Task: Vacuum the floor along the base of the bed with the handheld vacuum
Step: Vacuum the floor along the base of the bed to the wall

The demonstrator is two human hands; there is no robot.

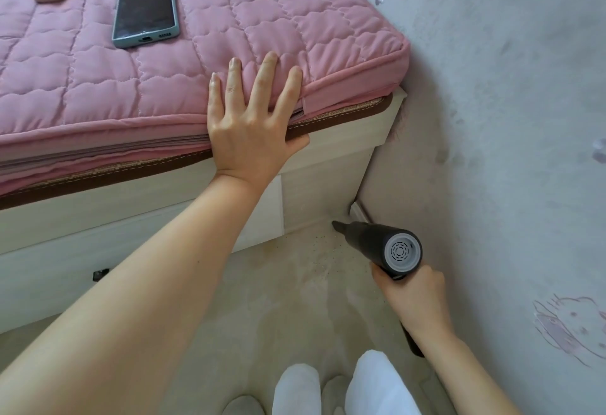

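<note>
The dark grey, tube-shaped handheld vacuum [377, 244] was low over the pale beige floor [295, 300], its narrow nozzle pointing at the corner where the white wooden bed base [131, 218] met the wall. The right hand [410, 296] grasped its handle from below, fingers curled around it. It looked light and rigid, easy for one hand; the handle seemed the proper place to hold. The left hand [252, 126] rested with straight, spread fingers on the pink quilted mattress [98, 70]. No containers were visible.
</note>
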